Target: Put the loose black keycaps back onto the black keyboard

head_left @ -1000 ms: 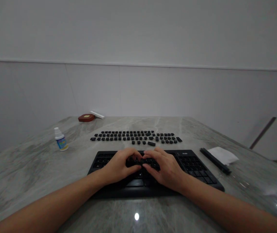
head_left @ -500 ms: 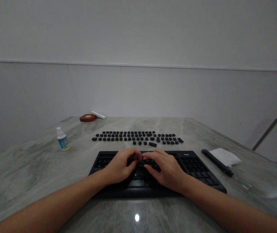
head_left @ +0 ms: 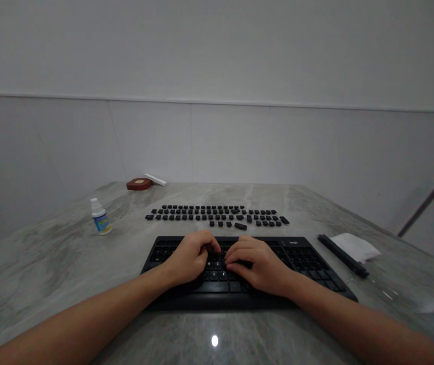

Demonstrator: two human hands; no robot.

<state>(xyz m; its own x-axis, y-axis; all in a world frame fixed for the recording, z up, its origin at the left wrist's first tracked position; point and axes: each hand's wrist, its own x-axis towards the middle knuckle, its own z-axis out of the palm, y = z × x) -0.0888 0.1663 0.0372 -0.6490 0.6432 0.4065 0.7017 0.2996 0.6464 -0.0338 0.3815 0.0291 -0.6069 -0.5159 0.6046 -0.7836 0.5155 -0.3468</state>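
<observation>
A black full-size keyboard lies flat before me, with both hands over its middle. My left hand rests on the left part of the keys, its index finger reaching down to them and the thumb apart from it. My right hand is just to the right, with thumb and fingertips drawn together low over the keys. Whatever sits between those right fingertips is too small to make out. Beyond the keyboard, loose black keycaps are laid out in rows on the marbled table.
A white spray bottle with a blue and yellow label stands at the left. A reddish-brown case and a white strip lie at the far left. To the right are a long black bar and a white tissue.
The fingertips of both hands, close together before, have parted slightly. My left thumb has drawn back from the keys, and more keys show between the hands. The keyboard has stayed in place.
</observation>
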